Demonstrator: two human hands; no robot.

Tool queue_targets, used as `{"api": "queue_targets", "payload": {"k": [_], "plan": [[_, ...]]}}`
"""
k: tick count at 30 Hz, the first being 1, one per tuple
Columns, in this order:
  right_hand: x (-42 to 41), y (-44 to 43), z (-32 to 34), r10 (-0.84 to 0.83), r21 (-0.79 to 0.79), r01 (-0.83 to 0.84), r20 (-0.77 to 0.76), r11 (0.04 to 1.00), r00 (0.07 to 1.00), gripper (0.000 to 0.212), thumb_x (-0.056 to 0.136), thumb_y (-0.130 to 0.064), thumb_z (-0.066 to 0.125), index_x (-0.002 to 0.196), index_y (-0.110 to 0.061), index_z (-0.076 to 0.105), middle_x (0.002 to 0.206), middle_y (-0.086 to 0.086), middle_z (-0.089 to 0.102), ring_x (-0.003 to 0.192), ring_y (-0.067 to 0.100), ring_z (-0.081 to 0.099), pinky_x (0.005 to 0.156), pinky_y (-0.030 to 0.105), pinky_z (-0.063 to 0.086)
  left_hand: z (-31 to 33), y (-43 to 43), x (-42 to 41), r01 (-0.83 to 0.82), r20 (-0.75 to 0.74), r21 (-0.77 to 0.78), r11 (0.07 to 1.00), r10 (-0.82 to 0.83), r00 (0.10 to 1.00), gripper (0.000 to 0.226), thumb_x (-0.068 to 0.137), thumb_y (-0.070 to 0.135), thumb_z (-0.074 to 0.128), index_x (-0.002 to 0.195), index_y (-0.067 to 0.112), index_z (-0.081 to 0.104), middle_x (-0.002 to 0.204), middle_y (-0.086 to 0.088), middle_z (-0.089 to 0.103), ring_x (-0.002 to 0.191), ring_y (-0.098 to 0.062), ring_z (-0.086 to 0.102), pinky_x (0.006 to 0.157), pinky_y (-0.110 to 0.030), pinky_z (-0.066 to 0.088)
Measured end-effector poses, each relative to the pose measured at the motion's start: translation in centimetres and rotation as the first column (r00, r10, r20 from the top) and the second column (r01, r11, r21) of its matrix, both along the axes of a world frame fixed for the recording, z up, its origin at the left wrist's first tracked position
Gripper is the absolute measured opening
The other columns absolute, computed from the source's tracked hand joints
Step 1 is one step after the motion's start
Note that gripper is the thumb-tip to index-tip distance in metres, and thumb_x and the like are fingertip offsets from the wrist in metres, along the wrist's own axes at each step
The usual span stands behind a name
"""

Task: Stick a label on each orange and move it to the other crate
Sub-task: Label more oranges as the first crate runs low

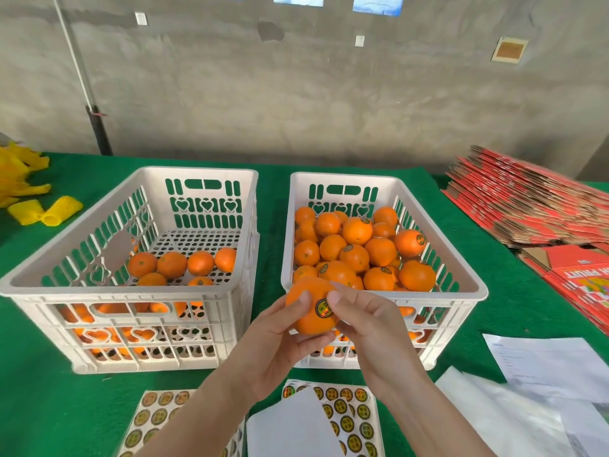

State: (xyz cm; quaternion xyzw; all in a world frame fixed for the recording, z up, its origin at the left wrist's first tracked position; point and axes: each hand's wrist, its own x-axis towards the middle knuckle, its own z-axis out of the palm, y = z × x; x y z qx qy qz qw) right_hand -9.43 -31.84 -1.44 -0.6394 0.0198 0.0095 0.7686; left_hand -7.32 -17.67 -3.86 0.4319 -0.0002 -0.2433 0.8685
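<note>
My left hand (pixel 275 344) grips an orange (pixel 309 319) from below, in front of the right crate's near rim. A round black and gold label (pixel 323 308) sits on the orange. My right hand (pixel 365 321) touches the label's edge with thumb and fingertips, its fingers curled around the fruit's right side. The left white crate (pixel 108 285) holds several unlabelled oranges (pixel 171 263) at its near end. In the right white crate (pixel 468 285) lies a heap of oranges (pixel 357 252), some showing labels. Two label sheets (pixel 349 420) (pixel 155 413) lie on the green table near me.
Yellow foam nets (pixel 46 211) lie at the far left. A stack of flattened red cartons (pixel 527 206) fills the right side. White papers (pixel 543 367) lie at the near right. A grey wall stands behind the table (pixel 39 390).
</note>
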Motion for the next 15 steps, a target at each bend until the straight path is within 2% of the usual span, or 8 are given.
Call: {"api": "queue_targets", "payload": {"k": [3,6,10,12,15], "plan": [[-0.23,0.62,-0.22,-0.079,-0.013,0.08,0.047,0.997,0.996,0.03,0.072,-0.036,0.065,0.092,-0.016,0.073,0.111,0.001,0.069,0.103,0.017,0.065,0.086,0.031,0.053,0.29,-0.15,-0.08,0.0,0.021,-0.017,1.0,0.001,1.0,0.091,0.052,0.04,0.091,0.129,0.009,0.056,0.127,-0.021,0.059,0.114,-0.035,0.06,0.08,-0.036,0.058],[-0.27,0.87,-0.38,-0.144,-0.078,0.154,0.118,0.985,0.982,0.008,0.082,-0.027,0.065,0.082,-0.021,0.071,0.104,-0.006,0.07,0.098,0.011,0.065,0.077,0.023,0.054,0.6,-0.16,-0.12,-0.003,0.041,-0.027,1.0,0.004,0.999,0.091,0.054,0.039,0.09,0.131,0.008,0.054,0.128,-0.02,0.058,0.115,-0.035,0.059,0.085,-0.039,0.057],[-0.32,0.94,-0.29,-0.135,-0.317,0.215,0.257,0.924,0.957,0.007,0.086,-0.028,0.062,0.079,-0.028,0.062,0.111,-0.024,0.059,0.105,-0.001,0.057,0.09,0.023,0.049,0.77,0.14,0.05,-0.005,0.051,0.04,0.999,0.003,0.999,0.062,0.077,0.031,0.07,0.132,0.009,0.052,0.123,-0.019,0.062,0.105,-0.035,0.065,0.082,-0.041,0.058],[-0.46,1.11,-0.34,-0.124,-0.381,0.259,0.344,0.887,0.931,0.008,0.085,-0.037,0.059,0.088,-0.031,0.056,0.109,-0.028,0.056,0.104,-0.003,0.056,0.088,0.022,0.05,0.71,0.37,0.15,0.009,0.082,0.064,0.998,-0.014,0.997,0.062,0.079,0.033,0.073,0.132,0.01,0.052,0.126,-0.018,0.061,0.11,-0.037,0.062,0.092,-0.049,0.052],[-0.53,0.91,-0.59,-0.092,-0.333,0.24,0.403,0.912,0.911,0.036,0.078,-0.049,0.059,0.11,-0.038,0.045,0.106,-0.029,0.057,0.104,-0.003,0.055,0.083,0.017,0.05,0.69,0.74,0.06,0.009,0.139,0.095,0.995,-0.022,0.99,0.075,0.064,0.036,0.083,0.128,0.009,0.056,0.124,-0.019,0.061,0.111,-0.036,0.062,0.092,-0.047,0.052]]}}
